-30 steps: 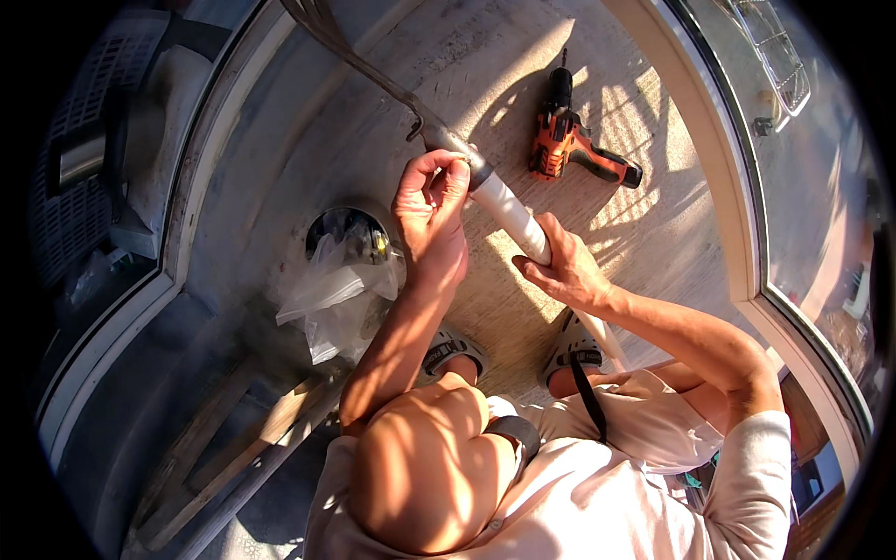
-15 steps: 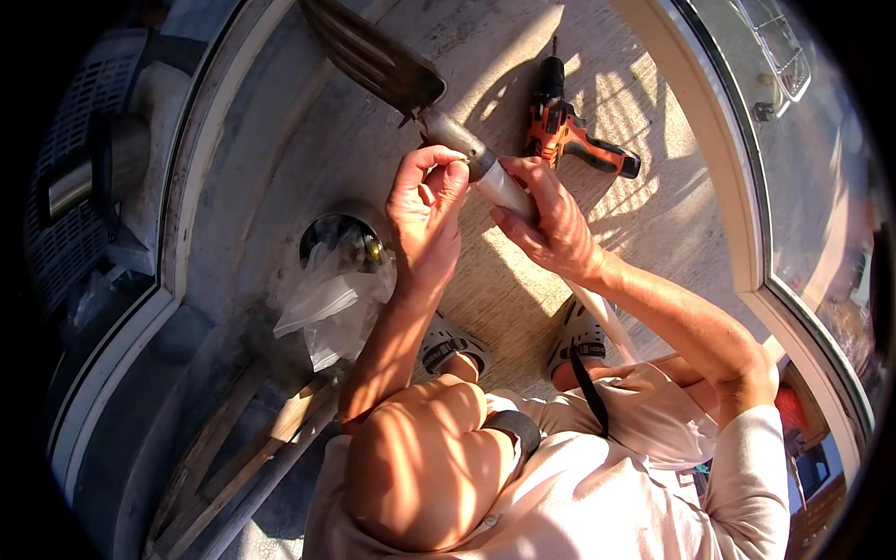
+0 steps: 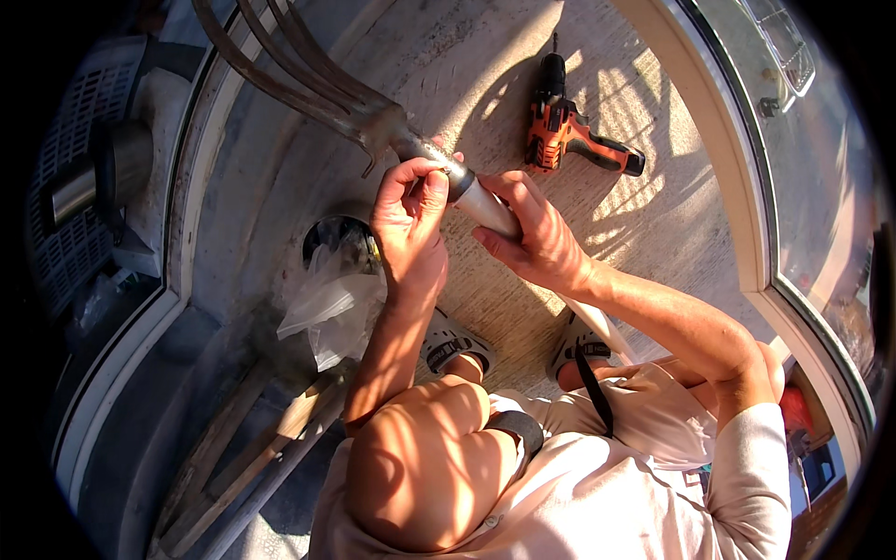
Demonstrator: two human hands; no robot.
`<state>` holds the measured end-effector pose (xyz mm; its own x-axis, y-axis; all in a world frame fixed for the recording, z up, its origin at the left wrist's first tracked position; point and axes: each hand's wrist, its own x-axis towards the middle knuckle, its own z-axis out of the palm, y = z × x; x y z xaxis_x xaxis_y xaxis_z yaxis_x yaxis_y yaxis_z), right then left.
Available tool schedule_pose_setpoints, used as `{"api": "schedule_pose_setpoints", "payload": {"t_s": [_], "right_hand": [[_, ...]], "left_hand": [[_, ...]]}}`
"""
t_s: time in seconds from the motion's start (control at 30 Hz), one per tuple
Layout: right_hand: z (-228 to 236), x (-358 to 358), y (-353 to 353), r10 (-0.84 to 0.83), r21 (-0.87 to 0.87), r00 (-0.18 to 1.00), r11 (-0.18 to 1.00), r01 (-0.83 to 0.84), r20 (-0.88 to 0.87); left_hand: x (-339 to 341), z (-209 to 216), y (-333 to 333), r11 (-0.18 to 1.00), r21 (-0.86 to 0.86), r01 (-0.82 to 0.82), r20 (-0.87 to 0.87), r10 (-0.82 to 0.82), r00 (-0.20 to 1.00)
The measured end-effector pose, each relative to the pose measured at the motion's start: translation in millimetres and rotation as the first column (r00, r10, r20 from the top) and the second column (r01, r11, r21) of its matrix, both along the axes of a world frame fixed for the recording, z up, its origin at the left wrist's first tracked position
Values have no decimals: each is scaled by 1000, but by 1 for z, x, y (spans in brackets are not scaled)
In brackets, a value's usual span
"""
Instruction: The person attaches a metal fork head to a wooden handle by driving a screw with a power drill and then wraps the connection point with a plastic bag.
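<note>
A garden fork (image 3: 373,119) with several long brown metal tines reaches toward the upper left. Its metal socket joins a pale round handle (image 3: 492,213) at a dark collar. Wrapped round that handle just below the collar is my right hand (image 3: 546,238). My left hand (image 3: 411,219) is pinched, thumb against forefinger, right at the socket's side. Whatever tiny piece sits between those fingertips is too small to make out. The lower handle runs down between my feet toward my right leg.
An orange and black cordless drill (image 3: 569,131) with a bit lies on the concrete beyond my right hand. Clear plastic bags (image 3: 331,303) rest by a round opening at left. Wooden poles (image 3: 252,467) lie lower left. White door frames (image 3: 177,233) curve along both sides.
The fork has rolled about its handle, so its tines now show spread apart, and its head has shifted left and down. Both hands moved slightly left with it.
</note>
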<state>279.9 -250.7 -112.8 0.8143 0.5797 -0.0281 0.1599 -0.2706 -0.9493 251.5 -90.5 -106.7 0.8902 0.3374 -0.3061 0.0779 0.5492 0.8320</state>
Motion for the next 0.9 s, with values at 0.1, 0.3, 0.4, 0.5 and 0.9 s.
{"api": "schedule_pose_setpoints", "payload": {"t_s": [0.1,0.3,0.4,0.5,0.9], "right_hand": [[0,1,-1,3,-22,1000,1000,-3,-14],[-3,4,-5,11,-15,999,1000,-10,49],[-3,4,-3,8,4,998,1000,-9,55],[-1,4,-3,11,7,1000,1000,-11,18],[-2,1,-2,-21,28,998,999,22,-55]], "left_hand": [[-1,-2,3,1000,9,25,2,-25,1000],[-3,-7,6,997,18,76,22,-76,997],[-2,-5,8,994,57,95,23,-97,995],[-3,-7,8,990,90,111,25,-113,993],[-2,-5,8,984,135,115,1,-116,993]]}}
